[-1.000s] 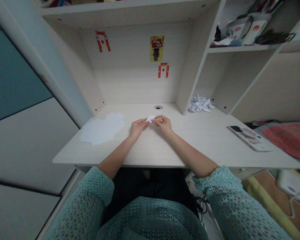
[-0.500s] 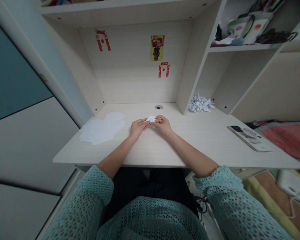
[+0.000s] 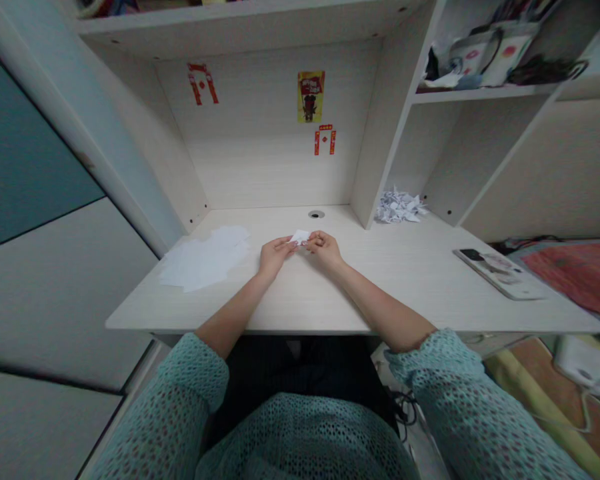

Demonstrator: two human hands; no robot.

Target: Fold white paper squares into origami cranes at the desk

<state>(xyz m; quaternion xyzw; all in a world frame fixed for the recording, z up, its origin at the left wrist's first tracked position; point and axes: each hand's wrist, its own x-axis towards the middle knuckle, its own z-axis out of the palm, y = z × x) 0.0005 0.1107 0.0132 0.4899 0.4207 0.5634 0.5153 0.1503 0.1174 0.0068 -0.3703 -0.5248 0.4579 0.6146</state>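
Note:
A small white piece of paper (image 3: 301, 236) is pinched between both hands above the middle of the desk. My left hand (image 3: 276, 253) grips its left side, with thumb and fingers closed together. On its right side, my right hand (image 3: 325, 249) is closed on the paper with bent fingers. Whether the piece is folded in layers is too small to tell. To the left of my left hand lies a spread of flat white paper sheets (image 3: 207, 259), overlapping one another.
A heap of small white paper pieces (image 3: 400, 207) sits in the right shelf cubby. A phone (image 3: 500, 273) lies on the desk's right side. Behind the hands is a round cable hole (image 3: 317, 214). An upright divider (image 3: 380, 160) stands right of it.
The fingertips have shifted slightly on the small paper, which both hands still hold. The whole view has moved a little with the head.

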